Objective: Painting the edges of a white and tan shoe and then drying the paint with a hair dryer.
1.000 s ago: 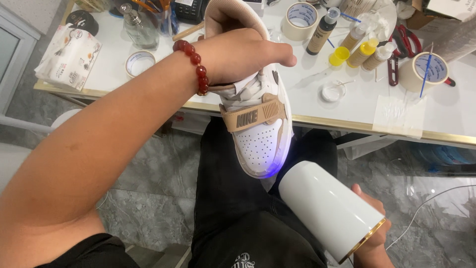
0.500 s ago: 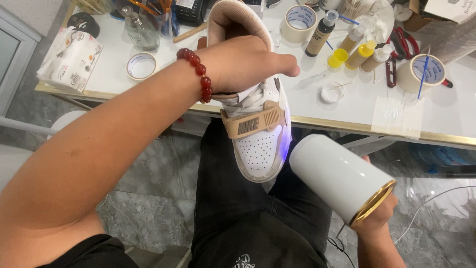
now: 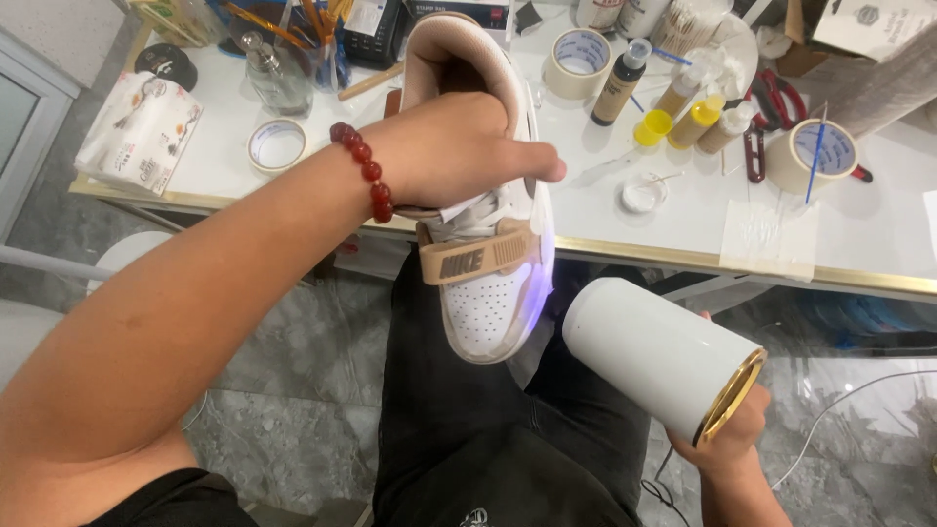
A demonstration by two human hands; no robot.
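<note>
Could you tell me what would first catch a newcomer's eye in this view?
Mid-frame, the left hand, a red bead bracelet on its wrist, grips a white and tan sneaker above the lap. At lower right, the right hand holds a white cylindrical device with a gold rim, and violet light glows on the shoe's side. Beyond, the white table is crowded with tape rolls and bottles.

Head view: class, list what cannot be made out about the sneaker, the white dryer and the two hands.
- Sneaker: its laces and tongue are mostly covered by the left hand; the sole faces away.
- White dryer: its nozzle mouth points away from the camera; only a violet glow on the shoe's side shows.
- Right hand: mostly hidden behind the dryer, so its grip is unclear.
- Dryer handle: hidden beneath the barrel.
</note>
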